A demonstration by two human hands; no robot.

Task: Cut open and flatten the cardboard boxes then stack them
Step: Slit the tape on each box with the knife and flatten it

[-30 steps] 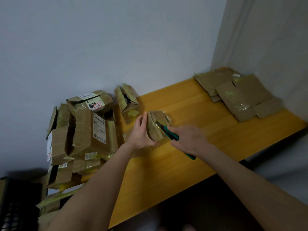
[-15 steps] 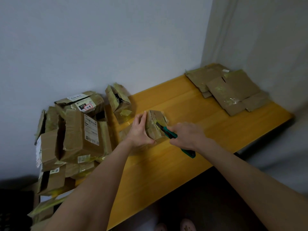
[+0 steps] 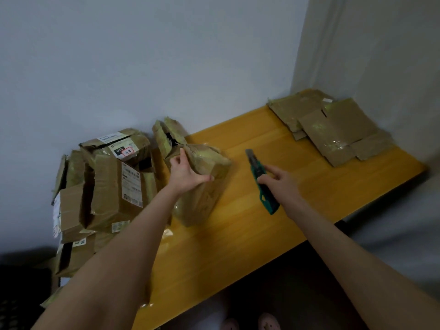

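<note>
At the left end of the glossy yellow wooden bench (image 3: 238, 246), a heap of brown cardboard boxes with white shipping labels (image 3: 112, 184), not yet flattened, leans against the wall. It looks like the waiting supply, kept within easy reach. Just right of it the left hand (image 3: 188, 172) clamps the small brown cardboard box wrapped in greenish tape (image 3: 209, 160), with fingers over its upper edge and thumb pressed on the near face. The forearm reaches forward from the lower left. The box is held tilted, probably to present a taped seam for cutting. Behind it a torn-open brown box (image 3: 166, 136) stands by the wall. Well apart to the right, the right hand (image 3: 282, 184) grips a teal-handled utility knife (image 3: 262, 181) with the forefinger laid along the handle. The blade points away from the body and clear of the cardboard, which I judge a safe hold between cuts. In the far right corner lies the stack of flattened brown cardboard sheets (image 3: 333, 129), set away from the working spot so that finished pieces do not mix with uncut ones.
</note>
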